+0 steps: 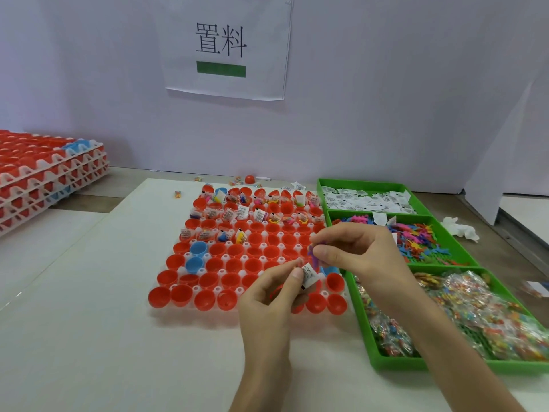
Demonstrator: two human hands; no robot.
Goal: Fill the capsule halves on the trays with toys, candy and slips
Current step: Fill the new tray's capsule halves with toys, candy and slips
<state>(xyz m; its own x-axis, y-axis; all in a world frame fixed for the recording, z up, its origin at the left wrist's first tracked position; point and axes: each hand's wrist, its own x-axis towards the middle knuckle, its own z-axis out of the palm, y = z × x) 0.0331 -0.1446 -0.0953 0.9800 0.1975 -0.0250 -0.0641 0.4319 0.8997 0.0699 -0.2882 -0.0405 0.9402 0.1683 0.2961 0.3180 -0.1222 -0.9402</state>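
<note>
A white slip [309, 275] is being pinched in the fingers of the left hand [267, 295], and a purple toy [312, 258] in those of the right hand [356, 251], above empty capsule halves [208, 281]. Both are being judged light and flimsy, best pinched at an edge.

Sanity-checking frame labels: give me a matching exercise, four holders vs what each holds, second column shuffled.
Column 1:
1. left hand
2. right hand
3. far green compartment
4. near green compartment

Column 2:
A. wrapped candy
B. purple toy, pinched
C. single white slip, pinched
D. heap of white slips

Pairs: 1-C, 2-B, 3-D, 4-A
</note>
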